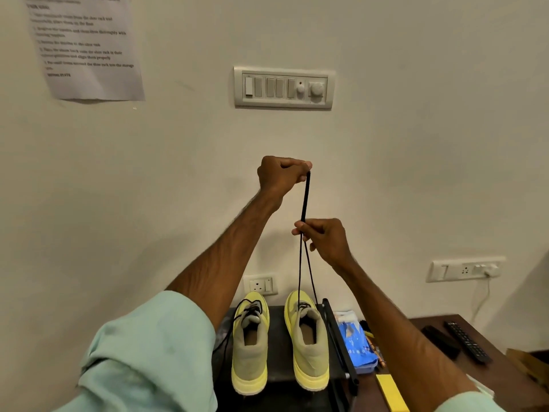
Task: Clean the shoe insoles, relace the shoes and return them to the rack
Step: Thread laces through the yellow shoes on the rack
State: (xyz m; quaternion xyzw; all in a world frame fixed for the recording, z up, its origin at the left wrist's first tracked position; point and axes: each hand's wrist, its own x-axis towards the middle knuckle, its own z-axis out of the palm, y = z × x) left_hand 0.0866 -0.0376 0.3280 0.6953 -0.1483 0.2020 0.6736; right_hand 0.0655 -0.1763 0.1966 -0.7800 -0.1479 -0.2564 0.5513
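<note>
**Lace drawn taut above the right sneaker**

On the black rack [277, 346] at 6 o'clock stand two yellow sneakers. The black shoelace [305, 197] rises from the right sneaker [309, 352]. The right hand [326, 242] pinches both strands, and the left hand [279, 175], at its 12 o'clock, pinches the ends. The lace is probably light and limp, so it is best gripped near the tips.

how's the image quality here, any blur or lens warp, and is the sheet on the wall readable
Head view: soft, even indoor light, no glare, only a faint shadow under the switch panel. Head view: wide-angle warp tilts the printed sheet at top left, its text too blurred to read. Head view: the left hand, right hand and black lace are fairly sharp.
</note>
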